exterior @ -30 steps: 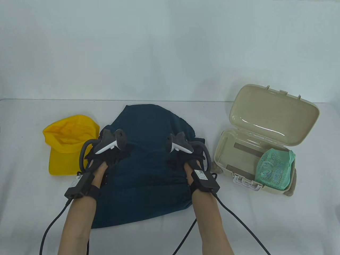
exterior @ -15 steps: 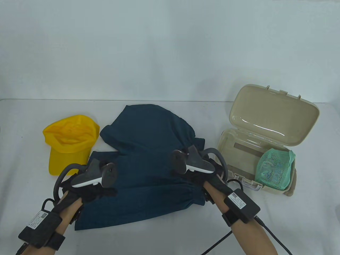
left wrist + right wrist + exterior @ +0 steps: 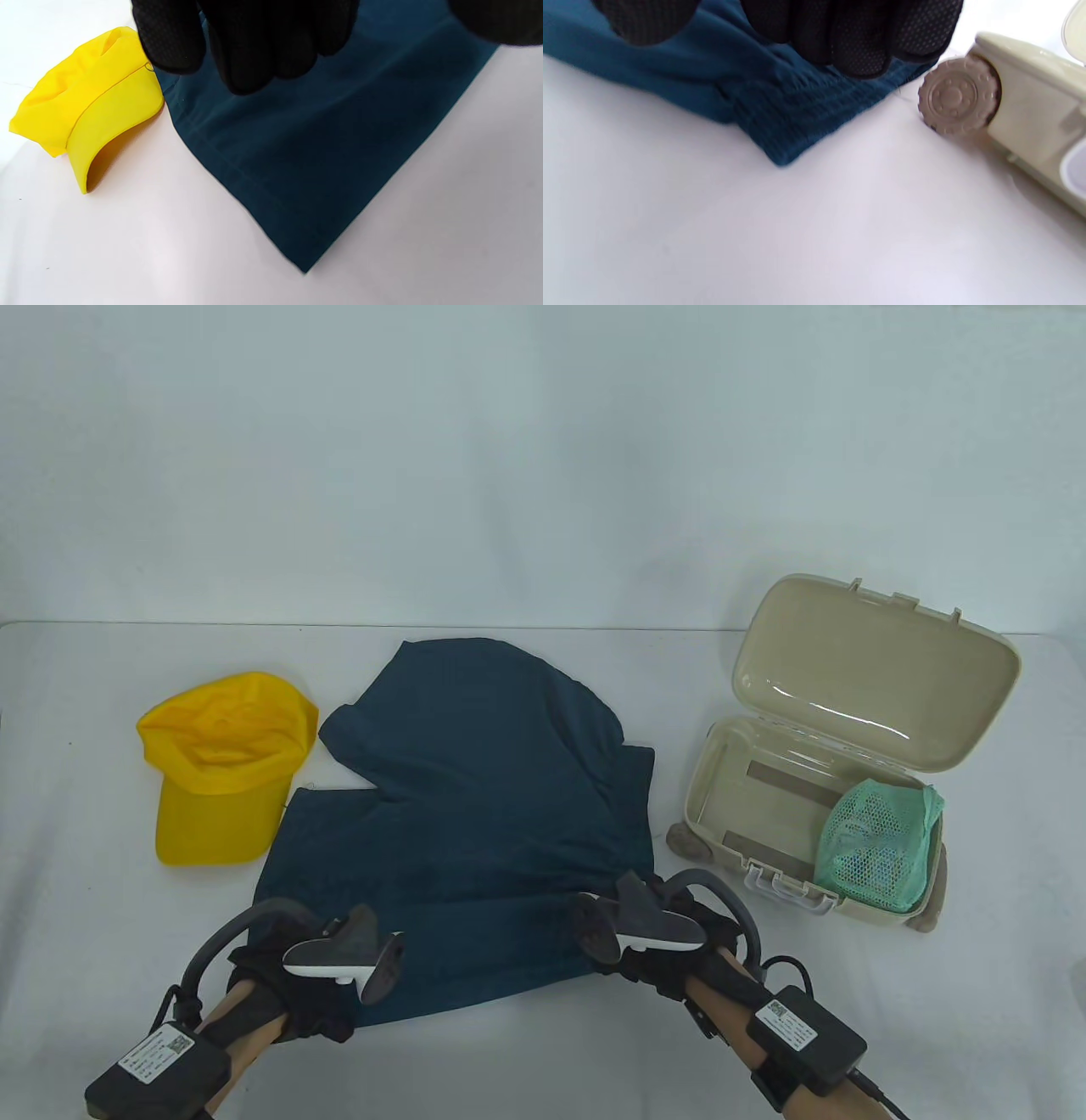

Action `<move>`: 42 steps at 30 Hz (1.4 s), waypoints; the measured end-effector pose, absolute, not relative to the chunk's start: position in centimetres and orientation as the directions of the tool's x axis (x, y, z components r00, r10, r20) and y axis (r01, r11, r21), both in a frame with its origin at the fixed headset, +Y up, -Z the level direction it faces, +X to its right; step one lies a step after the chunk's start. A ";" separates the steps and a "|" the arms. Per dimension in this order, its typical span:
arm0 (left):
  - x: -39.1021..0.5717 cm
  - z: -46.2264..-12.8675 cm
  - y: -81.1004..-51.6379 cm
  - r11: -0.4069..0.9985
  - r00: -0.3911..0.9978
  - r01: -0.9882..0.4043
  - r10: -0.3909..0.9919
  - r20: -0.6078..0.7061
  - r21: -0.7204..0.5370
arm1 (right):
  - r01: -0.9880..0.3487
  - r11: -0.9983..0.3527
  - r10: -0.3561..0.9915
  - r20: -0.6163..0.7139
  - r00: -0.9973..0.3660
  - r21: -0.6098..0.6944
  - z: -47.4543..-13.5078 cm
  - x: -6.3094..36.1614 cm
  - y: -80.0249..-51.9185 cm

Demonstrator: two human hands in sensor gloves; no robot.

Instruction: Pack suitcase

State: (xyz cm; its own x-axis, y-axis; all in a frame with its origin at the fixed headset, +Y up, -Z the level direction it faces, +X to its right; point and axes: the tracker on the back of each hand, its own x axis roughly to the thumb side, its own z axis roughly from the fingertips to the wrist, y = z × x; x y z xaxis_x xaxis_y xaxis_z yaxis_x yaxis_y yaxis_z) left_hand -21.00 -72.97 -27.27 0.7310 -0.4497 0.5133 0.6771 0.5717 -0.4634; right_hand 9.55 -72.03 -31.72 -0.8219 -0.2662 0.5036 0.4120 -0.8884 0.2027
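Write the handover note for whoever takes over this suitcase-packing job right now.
Left hand: at the near left corner of the dark teal fabric garment; grip unclear.
Right hand: at its near right corner; grip unclear.
Garment lies spread on the white table, partly folded.
Yellow fabric cap sits left of it.
Beige plastic suitcase stands open at right.
Done: green mesh pouch inside.
Left: garment, cap, closing.

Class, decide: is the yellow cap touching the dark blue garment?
Touching. In the left wrist view the yellow cap meets the dark blue garment edge with no table showing between them there.
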 end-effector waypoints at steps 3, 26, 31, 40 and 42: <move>-21.5 -26.9 -74.4 0.519 0.729 0.683 -0.443 0.522 -0.514 | 0.423 -0.883 -0.280 0.495 -0.823 0.205 -31.8 10.2 -73.4; -22.8 -27.9 -75.8 0.598 0.687 0.723 -0.568 0.454 -0.345 | 0.534 -0.842 -0.498 0.496 -0.711 -0.079 -30.0 8.9 -75.2; -23.6 -28.6 -75.0 0.657 0.763 0.642 -0.497 0.414 -0.395 | 0.518 -0.854 -0.435 0.489 -0.756 0.040 -31.1 8.9 -74.0; -25.4 -29.7 -68.6 0.826 0.869 0.486 -0.423 0.257 -0.285 | 0.320 -0.945 -0.269 0.400 -0.876 0.065 -31.7 10.4 -70.1; -26.1 -29.9 -67.0 0.858 0.891 0.447 -0.401 0.213 -0.252 | 0.262 -0.963 -0.220 0.382 -0.898 0.061 -31.8 10.8 -68.7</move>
State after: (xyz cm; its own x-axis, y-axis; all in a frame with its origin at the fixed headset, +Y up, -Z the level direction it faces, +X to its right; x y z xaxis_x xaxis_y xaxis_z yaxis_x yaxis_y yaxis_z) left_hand -26.06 -66.95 -29.87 0.8907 -0.4013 0.2135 0.4470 0.8583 -0.2519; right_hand 10.79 -68.69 -31.76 -0.8976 -0.2204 0.3818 0.2622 -0.9631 0.0606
